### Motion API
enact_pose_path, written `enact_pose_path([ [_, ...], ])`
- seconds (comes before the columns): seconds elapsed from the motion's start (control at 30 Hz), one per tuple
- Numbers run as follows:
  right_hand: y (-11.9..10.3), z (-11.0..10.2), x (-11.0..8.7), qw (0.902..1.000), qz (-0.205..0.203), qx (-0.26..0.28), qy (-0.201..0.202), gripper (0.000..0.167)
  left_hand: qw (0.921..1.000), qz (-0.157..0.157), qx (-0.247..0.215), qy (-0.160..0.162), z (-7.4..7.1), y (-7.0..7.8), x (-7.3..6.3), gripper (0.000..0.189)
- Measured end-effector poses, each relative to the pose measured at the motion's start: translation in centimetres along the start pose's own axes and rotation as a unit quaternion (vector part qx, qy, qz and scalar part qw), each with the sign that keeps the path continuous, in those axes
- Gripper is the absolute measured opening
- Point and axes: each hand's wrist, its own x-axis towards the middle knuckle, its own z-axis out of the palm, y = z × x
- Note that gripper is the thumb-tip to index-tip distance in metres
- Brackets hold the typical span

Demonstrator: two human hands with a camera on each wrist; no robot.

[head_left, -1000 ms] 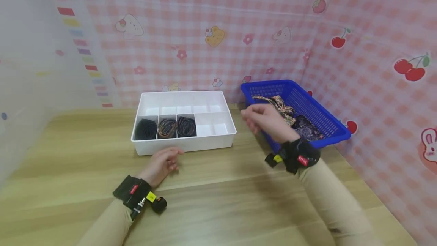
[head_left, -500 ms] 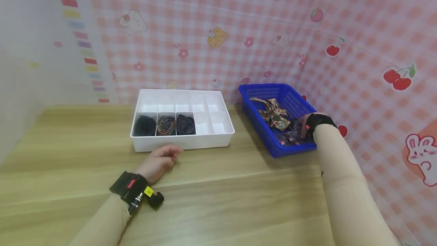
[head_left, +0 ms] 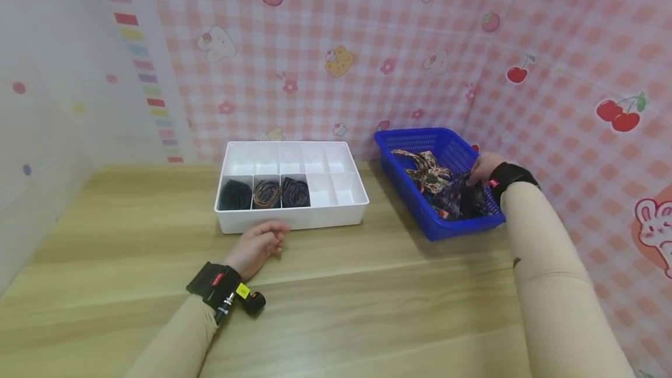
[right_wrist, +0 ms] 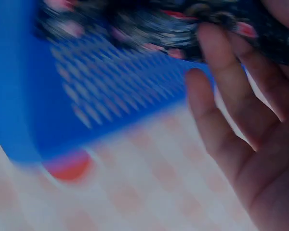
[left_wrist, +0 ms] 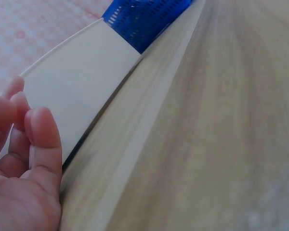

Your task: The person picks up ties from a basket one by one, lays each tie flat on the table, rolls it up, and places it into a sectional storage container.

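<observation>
At the right side of the blue plastic basket, my right hand pinches a dark cloth with a small flower print. The cloth hangs down from the fingers inside the basket. Beside it lies a beige floral cloth with loose strips. My left hand rests on the table in front of the white divided box, fingers loosely bent and holding nothing. Three rolled dark cloths fill the front-left compartments: a black roll, a brownish roll and a dark patterned roll.
The box stands on a wooden table, with the basket to its right. Behind and along the right hangs a pink checked curtain. A whitish sheet hangs at the left.
My right hand has moved right into the basket and lifted part of the dark floral cloth. The left hand has stayed by the box. The head view has shifted slightly.
</observation>
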Motion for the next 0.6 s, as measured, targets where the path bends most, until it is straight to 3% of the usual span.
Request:
enact_pose_path([
  [0.07, -0.3, -3.0, -0.4, 0.9985, -0.016, 0.013, 0.050, 0.026, 1.0000, -0.001, 0.000, -0.002, 0.2, -0.1, 0.0, 0.030],
  [0.13, -2.1, -6.4, -1.5, 0.9912, -0.027, 0.012, 0.129, 0.031, 1.0000, 0.001, 0.001, 0.001, 0.1, 0.0, -0.2, 0.031],
  [0.23, -6.2, -11.4, -3.8, 0.9702, -0.029, 0.064, 0.232, 0.028, 0.9999, 0.006, 0.005, 0.007, -0.2, 0.2, -0.6, 0.032],
  [0.27, -7.6, -12.7, -4.6, 0.9583, -0.035, 0.102, 0.264, 0.021, 0.9999, 0.009, 0.007, 0.008, -0.3, 0.3, -0.7, 0.032],
  [0.33, -10.5, -14.8, -6.3, 0.9239, -0.058, 0.203, 0.319, 0.010, 0.9998, 0.013, 0.012, 0.010, -0.4, 0.4, -0.8, 0.032],
  [0.43, -14.6, -16.3, -8.8, 0.8504, -0.136, 0.356, 0.363, 0.012, 0.9996, 0.020, 0.016, 0.009, -0.3, 0.3, -0.7, 0.032],
  [0.5, -17.2, -16.4, -10.1, 0.8022, -0.193, 0.432, 0.364, 0.004, 0.9996, 0.022, 0.017, 0.007, -0.1, 0.2, -0.6, 0.031],
  [0.53, -18.3, -16.1, -10.7, 0.7824, -0.222, 0.460, 0.357, 0.005, 0.9996, 0.022, 0.018, 0.008, 0.0, 0.0, -0.6, 0.031],
  [0.6, -20.3, -15.2, -11.4, 0.7327, -0.280, 0.526, 0.328, 0.010, 0.9995, 0.022, 0.022, 0.011, 0.3, -0.3, -0.4, 0.031],
])
